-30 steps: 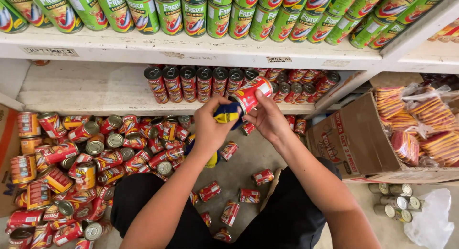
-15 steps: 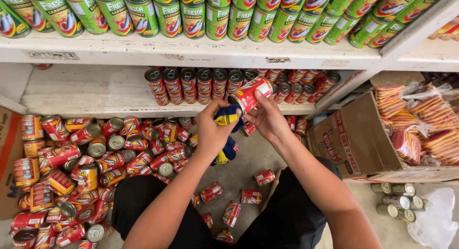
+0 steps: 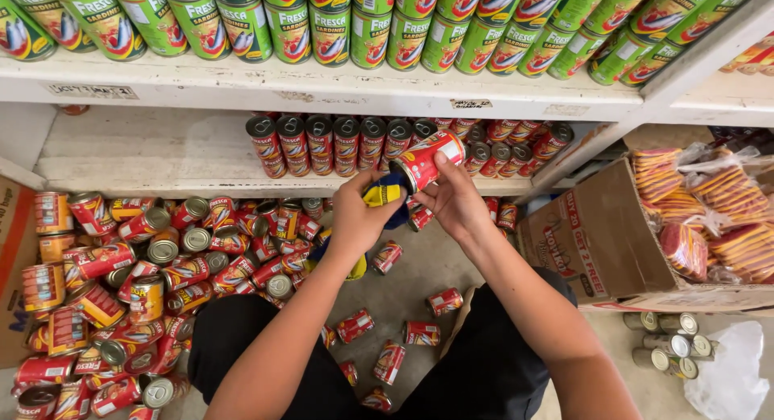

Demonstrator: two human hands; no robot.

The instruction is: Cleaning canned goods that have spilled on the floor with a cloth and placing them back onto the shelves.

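The right hand grips a red can by its side, lid end toward the left hand, which is closed on a blue and yellow cloth just beside it. The can looks rigid, fairly heavy, smooth and slippery; best held around the body. The cloth's lower part is hidden behind the left wrist

- Green cans, top of frame: upper parts cut off by the edge.
- Blue-and-yellow cloth: mostly hidden behind left hand.
- Red cans, lower left: cut by the frame edge.
- Back row on the lower shelf: in shadow, labels unreadable.
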